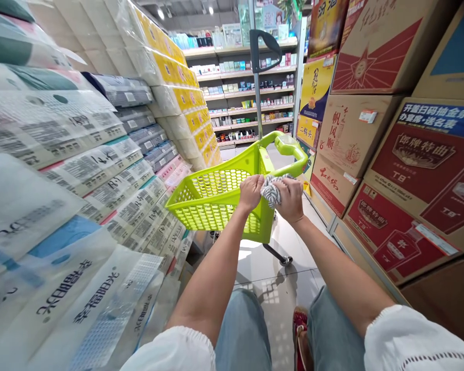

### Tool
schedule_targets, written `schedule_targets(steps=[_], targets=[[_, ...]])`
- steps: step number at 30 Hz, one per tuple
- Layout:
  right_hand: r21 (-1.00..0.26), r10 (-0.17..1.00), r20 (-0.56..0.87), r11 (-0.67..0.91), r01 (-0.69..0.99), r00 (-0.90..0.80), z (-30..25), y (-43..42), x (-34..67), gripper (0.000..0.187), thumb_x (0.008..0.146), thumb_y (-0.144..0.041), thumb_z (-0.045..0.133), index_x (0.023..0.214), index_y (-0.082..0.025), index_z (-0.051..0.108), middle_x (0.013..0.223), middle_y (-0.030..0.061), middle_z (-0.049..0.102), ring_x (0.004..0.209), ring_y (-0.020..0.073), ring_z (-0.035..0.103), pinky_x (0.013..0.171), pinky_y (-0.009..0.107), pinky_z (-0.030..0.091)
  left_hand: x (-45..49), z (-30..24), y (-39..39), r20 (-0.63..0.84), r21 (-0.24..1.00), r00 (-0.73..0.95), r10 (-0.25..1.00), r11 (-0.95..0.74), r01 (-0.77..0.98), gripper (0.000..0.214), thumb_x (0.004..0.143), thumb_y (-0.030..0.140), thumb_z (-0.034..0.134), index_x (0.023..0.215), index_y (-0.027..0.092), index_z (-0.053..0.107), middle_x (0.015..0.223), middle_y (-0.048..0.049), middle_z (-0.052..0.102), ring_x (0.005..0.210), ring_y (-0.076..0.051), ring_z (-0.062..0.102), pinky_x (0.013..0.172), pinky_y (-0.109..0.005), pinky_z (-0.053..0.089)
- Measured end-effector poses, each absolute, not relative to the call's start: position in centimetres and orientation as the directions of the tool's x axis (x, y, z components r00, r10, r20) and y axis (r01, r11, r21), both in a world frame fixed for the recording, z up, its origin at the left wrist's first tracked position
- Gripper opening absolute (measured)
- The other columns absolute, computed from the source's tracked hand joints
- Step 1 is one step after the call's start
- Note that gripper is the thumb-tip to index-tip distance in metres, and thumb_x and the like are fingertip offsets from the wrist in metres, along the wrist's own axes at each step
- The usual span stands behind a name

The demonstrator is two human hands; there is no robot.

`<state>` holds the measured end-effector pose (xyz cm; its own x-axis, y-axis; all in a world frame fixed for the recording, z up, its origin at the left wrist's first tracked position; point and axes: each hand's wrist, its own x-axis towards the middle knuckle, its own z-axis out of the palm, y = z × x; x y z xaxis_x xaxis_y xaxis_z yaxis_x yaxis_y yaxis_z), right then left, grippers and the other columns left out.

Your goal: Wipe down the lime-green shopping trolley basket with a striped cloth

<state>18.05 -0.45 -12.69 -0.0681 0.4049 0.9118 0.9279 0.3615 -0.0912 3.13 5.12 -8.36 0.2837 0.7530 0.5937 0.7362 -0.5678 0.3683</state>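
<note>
I see one striped cloth (271, 190), bunched between two hands at the near rim of the one green basket trolley (212, 198). The left hand (250, 191) and right hand (292, 200) both have their fingers curled tight on the cloth. One black pull handle (263, 46) rises behind the trolley. Tissue packs (100, 170) are stacked to the left and red cartons (410, 170) to the right.

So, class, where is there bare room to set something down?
Inside the green basket looks bare. Bare floor tiles run between the tissue packs and the cardboard boxes. Crowded at the basket's rim: left hand and right hand grip a striped cloth.
</note>
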Motion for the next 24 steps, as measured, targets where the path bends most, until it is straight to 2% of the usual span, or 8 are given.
schedule_targets(steps=[2,6,9,12,15,18,21,24], targets=[[-0.156,0.393,0.919,0.308,0.939,0.024,-10.0,-1.3,18.3,0.041,0.083,-0.035,0.052,0.121,-0.023,0.053,0.121,0.0123,0.052,0.113,0.0281,0.045,0.096,0.044,0.032,3.5,-8.0,4.6,0.597,0.384,0.262,0.758,-0.557,0.737,0.043,0.098,0.043,0.024,0.097,0.023,0.062,0.098,-0.0054,0.067,0.096,-0.020,0.057,0.084,-0.032,0.038],[-0.276,0.465,0.873,0.221,0.935,0.148,-6.4,-1.9,18.2,0.041,0.086,-0.032,0.046,0.126,-0.025,0.049,0.128,0.0126,0.050,0.119,0.0307,0.042,0.099,0.047,0.030,6.1,-6.5,4.4,0.689,0.392,0.156,0.708,-0.545,0.741,0.036,0.096,0.036,0.030,0.114,0.024,0.060,0.120,-0.0067,0.062,0.113,-0.023,0.052,0.095,-0.035,0.034],[-0.318,0.491,0.852,0.206,0.925,0.183,-5.7,-0.8,18.4,0.042,0.086,-0.031,0.044,0.128,-0.025,0.047,0.128,0.0117,0.051,0.119,0.0312,0.040,0.100,0.050,0.027,8.4,-5.5,5.2,0.589,0.437,0.179,0.788,-0.497,0.750,0.035,0.094,0.027,0.031,0.093,0.022,0.066,0.100,-0.0079,0.069,0.097,-0.024,0.060,0.080,-0.033,0.038],[-0.284,0.515,0.844,0.191,0.940,0.150,-5.5,0.7,19.5,0.037,0.087,-0.033,0.046,0.122,-0.024,0.051,0.121,0.0111,0.056,0.115,0.0307,0.042,0.099,0.048,0.028,9.8,-5.3,5.9,0.530,0.412,0.159,0.833,-0.417,0.810,0.031,0.090,0.025,0.037,0.078,0.021,0.065,0.089,-0.0094,0.070,0.086,-0.025,0.062,0.071,-0.033,0.035],[-0.196,0.558,0.828,0.188,0.962,0.060,-5.0,1.4,20.7,0.033,0.086,-0.037,0.050,0.115,-0.022,0.055,0.114,0.0115,0.059,0.107,0.0303,0.046,0.093,0.046,0.033,10.1,-5.5,5.6,0.582,0.400,0.130,0.803,-0.422,0.814,0.034,0.092,0.030,0.035,0.073,0.021,0.062,0.088,-0.0084,0.070,0.085,-0.023,0.062,0.070,-0.033,0.033],[-0.176,0.582,0.812,0.176,0.969,0.042,-3.9,1.5,21.6,0.034,0.085,-0.039,0.052,0.113,-0.021,0.056,0.111,0.0121,0.060,0.101,0.0296,0.048,0.088,0.044,0.036,10.1,-5.6,4.8,0.614,0.409,0.128,0.779,-0.452,0.793,0.046,0.096,0.039,0.027,0.070,0.020,0.060,0.085,-0.0066,0.070,0.083,-0.020,0.060,0.070,-0.033,0.031],[-0.234,0.584,0.806,0.160,0.959,0.099,-2.7,1.7,22.8,0.036,0.084,-0.039,0.053,0.113,-0.018,0.056,0.109,0.0126,0.061,0.098,0.0287,0.051,0.084,0.042,0.039,10.0,-5.5,4.1,0.606,0.409,0.154,0.780,-0.473,0.780,0.053,0.096,0.048,0.024,0.069,0.020,0.060,0.084,-0.0052,0.070,0.082,-0.019,0.059,0.070,-0.032,0.030],[-0.340,0.615,0.768,0.154,0.928,0.179,-1.3,2.2,24.8,0.035,0.081,-0.036,0.053,0.110,-0.017,0.058,0.105,0.0122,0.063,0.094,0.0265,0.054,0.081,0.039,0.042,9.8,-5.4,3.4,0.606,0.413,0.152,0.781,-0.472,0.779,0.052,0.096,0.049,0.026,0.071,0.020,0.061,0.086,-0.0045,0.070,0.084,-0.019,0.059,0.072,-0.032,0.030]])
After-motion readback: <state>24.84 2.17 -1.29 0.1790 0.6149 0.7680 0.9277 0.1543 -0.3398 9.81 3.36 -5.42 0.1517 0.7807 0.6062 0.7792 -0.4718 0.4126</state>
